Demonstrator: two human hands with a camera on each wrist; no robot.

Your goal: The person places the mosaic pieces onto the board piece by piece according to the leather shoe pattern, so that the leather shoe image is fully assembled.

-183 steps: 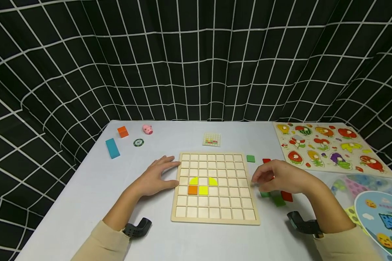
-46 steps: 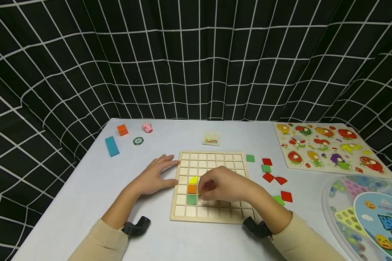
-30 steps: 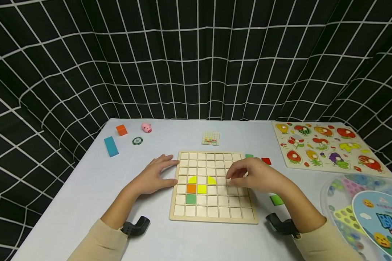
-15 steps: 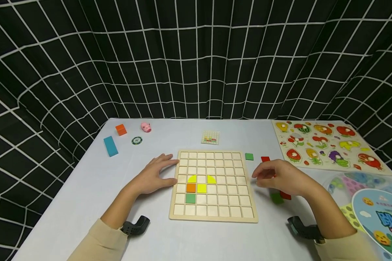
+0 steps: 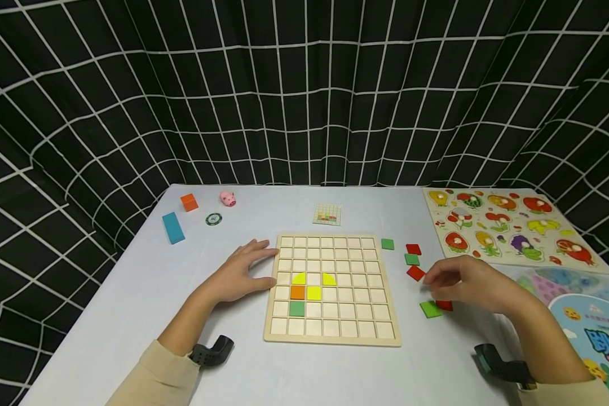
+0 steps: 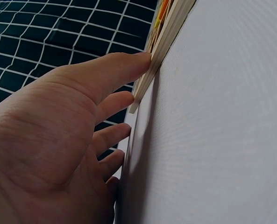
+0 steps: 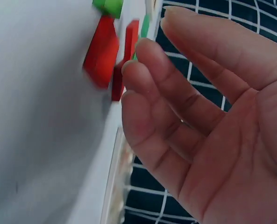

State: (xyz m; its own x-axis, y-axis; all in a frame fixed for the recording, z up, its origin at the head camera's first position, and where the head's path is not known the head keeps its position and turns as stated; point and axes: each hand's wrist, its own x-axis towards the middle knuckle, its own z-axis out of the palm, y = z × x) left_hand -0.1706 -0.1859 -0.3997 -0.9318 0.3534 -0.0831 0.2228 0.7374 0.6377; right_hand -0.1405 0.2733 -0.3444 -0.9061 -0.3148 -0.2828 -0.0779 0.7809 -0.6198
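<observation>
My left hand [image 5: 241, 273] rests at the left edge of the wooden grid board [image 5: 332, 340], thumb and a fingertip touching its rim. In the left wrist view the thumb [image 6: 115, 70] lies against the board's side. On the board sit two yellow quarter-round tiles [image 5: 329, 279], an orange square tile [image 5: 297, 292], a yellow square tile [image 5: 313, 293] and a green square tile [image 5: 296, 308]. My right hand [image 5: 474, 285] hovers over loose tiles right of the board, fingers loosely bent. Nothing is between its thumb and fingers in the right wrist view; a red tile [image 7: 102, 53] lies just beyond them.
Other loose tiles include a light green one [image 5: 431, 309] and a red one [image 5: 416, 273]. A small pattern card [image 5: 327, 214] lies behind the board. Far right are a fruit puzzle board [image 5: 507, 225] and a round package [image 5: 596, 327]. Far left lies a blue block [image 5: 173, 228].
A green square tile now sits below the orange one, unlike 6.1 seconds ago. My right hand has moved right, from over the board to the loose tiles. The left hand stays put.
</observation>
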